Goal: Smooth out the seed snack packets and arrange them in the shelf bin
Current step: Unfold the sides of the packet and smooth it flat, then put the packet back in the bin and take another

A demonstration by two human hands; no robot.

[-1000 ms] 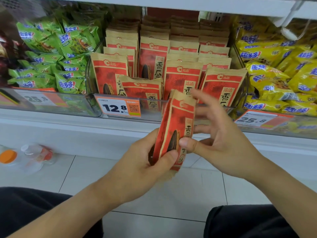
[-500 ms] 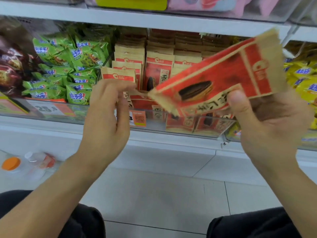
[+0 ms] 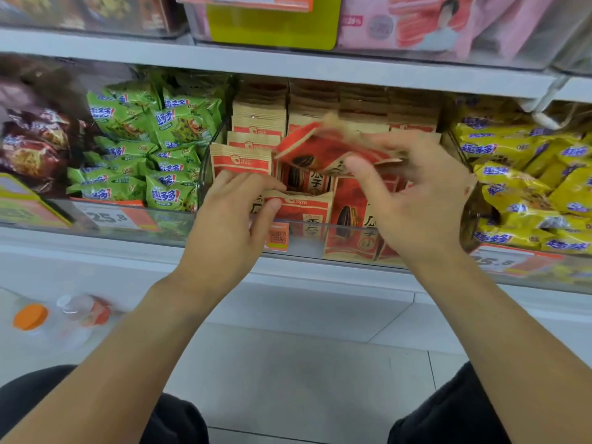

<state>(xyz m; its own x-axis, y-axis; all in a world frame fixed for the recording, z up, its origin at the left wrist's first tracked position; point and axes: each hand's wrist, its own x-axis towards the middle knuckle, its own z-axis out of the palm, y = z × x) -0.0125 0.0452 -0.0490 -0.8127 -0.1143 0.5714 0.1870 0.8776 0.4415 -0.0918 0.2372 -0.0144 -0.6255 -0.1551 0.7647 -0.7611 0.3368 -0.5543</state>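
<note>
Red and kraft-brown seed packets [image 3: 256,123] stand in rows inside a clear shelf bin [image 3: 307,241]. My right hand [image 3: 413,203] pinches one red packet [image 3: 323,149] between thumb and fingers, held flat and tilted over the bin's front rows; it is motion-blurred. My left hand [image 3: 230,219] reaches over the bin's front wall and pinches the top edge of a front-row packet [image 3: 304,213] between thumb and fingers. Another packet [image 3: 242,160] stands just behind the left fingers.
Green snack bags [image 3: 153,145] fill the bin to the left, yellow bags [image 3: 525,187] the bin to the right. Price tags [image 3: 109,216] hang on the shelf front. A plastic bottle with an orange cap [image 3: 30,317] lies on the floor at left. A shelf [image 3: 288,64] hangs above.
My right hand has carried the red packet from in front of the shelf down over the bin. My left hand let go of it and reached into the bin's front row.
</note>
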